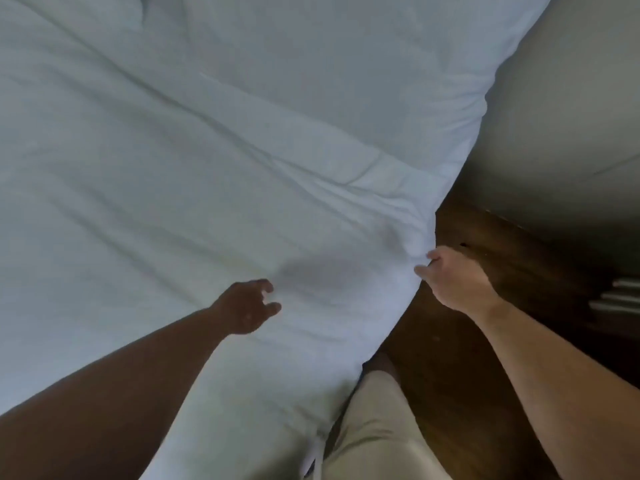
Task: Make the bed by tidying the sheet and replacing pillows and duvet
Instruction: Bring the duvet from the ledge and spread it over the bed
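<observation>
Left: my left grip [247,306] hangs over the duvet [173,150]; open room all round, low folds only.
Edge: my right grip [453,278] pinches the duvet's edge.
Right: a strip of floor [485,341] lies free, shut in by the wall [571,133].
Near: my leg [374,427] stands against the duvet.

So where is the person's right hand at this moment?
In the head view the right hand is right of centre, gripping the edge of the white bedding over the dark wooden floor; the left hand is to its left.
</observation>
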A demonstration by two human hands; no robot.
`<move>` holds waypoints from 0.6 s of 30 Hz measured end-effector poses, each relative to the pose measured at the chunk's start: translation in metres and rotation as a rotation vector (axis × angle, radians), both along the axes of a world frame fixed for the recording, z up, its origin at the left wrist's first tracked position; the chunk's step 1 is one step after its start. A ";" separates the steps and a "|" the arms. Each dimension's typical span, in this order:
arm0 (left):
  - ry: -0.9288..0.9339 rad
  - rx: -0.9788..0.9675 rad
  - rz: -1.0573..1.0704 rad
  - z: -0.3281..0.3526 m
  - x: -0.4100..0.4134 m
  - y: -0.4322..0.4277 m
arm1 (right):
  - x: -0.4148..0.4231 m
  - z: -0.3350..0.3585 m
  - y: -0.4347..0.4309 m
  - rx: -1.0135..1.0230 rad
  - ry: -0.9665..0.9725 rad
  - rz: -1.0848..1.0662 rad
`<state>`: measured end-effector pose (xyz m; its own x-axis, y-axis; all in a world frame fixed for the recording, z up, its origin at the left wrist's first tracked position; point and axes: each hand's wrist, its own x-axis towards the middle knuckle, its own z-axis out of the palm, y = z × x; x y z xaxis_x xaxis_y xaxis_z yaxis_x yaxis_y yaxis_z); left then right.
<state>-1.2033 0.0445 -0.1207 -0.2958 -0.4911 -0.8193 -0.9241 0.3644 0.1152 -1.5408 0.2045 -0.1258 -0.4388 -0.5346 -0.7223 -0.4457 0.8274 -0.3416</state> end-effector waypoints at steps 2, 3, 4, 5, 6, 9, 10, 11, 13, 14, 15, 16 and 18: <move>-0.003 -0.108 -0.246 -0.016 -0.053 -0.057 | -0.033 -0.023 -0.072 -0.125 0.037 0.140; -0.007 -0.160 -0.345 -0.022 -0.081 -0.084 | -0.041 -0.036 -0.102 -0.176 0.048 0.215; -0.023 -0.230 -0.440 -0.030 -0.107 -0.113 | -0.044 -0.048 -0.129 -0.222 0.055 0.281; -0.048 -0.303 -0.542 -0.041 -0.130 -0.142 | -0.043 -0.060 -0.150 -0.243 0.041 0.333; -0.083 -0.362 -0.633 -0.051 -0.149 -0.169 | -0.038 -0.073 -0.164 -0.243 0.021 0.377; -0.265 -0.328 -0.699 -0.083 -0.175 -0.227 | -0.008 -0.099 -0.178 -0.168 0.050 0.540; -0.311 -0.268 -0.679 -0.087 -0.177 -0.240 | 0.001 -0.103 -0.176 -0.151 0.071 0.583; -0.351 -0.224 -0.669 -0.087 -0.177 -0.250 | 0.008 -0.107 -0.174 -0.146 0.093 0.618; -0.408 -0.181 -0.713 -0.083 -0.172 -0.265 | 0.016 -0.113 -0.167 -0.248 0.153 0.628; -0.411 -0.166 -0.749 -0.082 -0.166 -0.269 | 0.018 -0.115 -0.165 -0.325 0.175 0.610; -0.381 -0.155 -0.772 -0.082 -0.158 -0.271 | 0.019 -0.115 -0.164 -0.378 0.178 0.591; -0.337 -0.143 -0.780 -0.082 -0.147 -0.270 | 0.019 -0.114 -0.163 -0.391 0.150 0.579; -0.310 -0.094 -0.841 -0.083 -0.131 -0.261 | 0.016 -0.113 -0.158 -0.343 0.053 0.565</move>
<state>-1.3346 -0.2161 -0.2033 -0.3600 -0.2807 -0.8897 -0.3323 0.9297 -0.1589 -1.5243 0.0461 -0.2391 -0.0532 -0.8885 -0.4558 -0.8027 0.3096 -0.5098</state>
